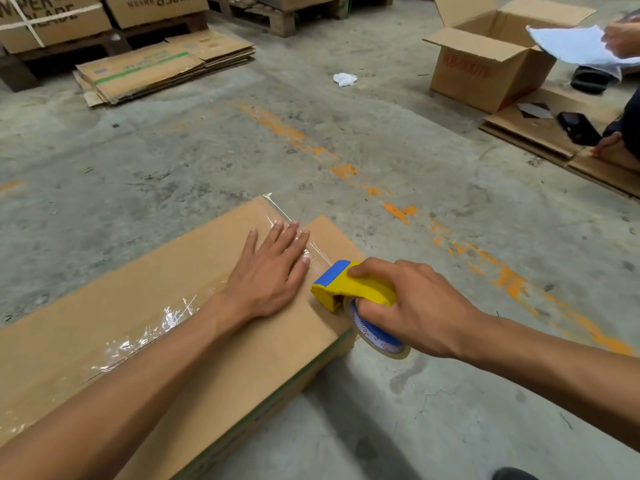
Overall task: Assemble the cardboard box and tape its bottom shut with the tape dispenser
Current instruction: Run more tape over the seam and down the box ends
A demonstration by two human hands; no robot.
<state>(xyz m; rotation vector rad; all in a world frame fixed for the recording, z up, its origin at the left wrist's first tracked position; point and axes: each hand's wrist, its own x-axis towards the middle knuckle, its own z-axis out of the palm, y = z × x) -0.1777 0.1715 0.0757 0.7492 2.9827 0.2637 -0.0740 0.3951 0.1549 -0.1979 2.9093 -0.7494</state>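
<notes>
A brown cardboard box (pixel 145 296) lies on the concrete floor with its closed bottom flaps facing up. Clear tape (pixel 152 327) runs along the seam between the flaps, wrinkled in the middle and sticking past the far edge. My left hand (pixel 270 268) lies flat on the flaps, fingers spread over the tape near the far end. My right hand (pixel 408 306) grips the yellow and blue tape dispenser (pixel 349 287) at the box's right edge, its blue front on the cardboard. The tape roll (pixel 377 336) hangs past the box's side.
A stack of flattened cartons (pixel 162 64) lies at the back left before pallets with boxes (pixel 52 22). An open box (pixel 491 53) stands at the back right, where another person's hand (pixel 621 38) holds a sheet. A black phone (pixel 578 128) lies on flat cardboard.
</notes>
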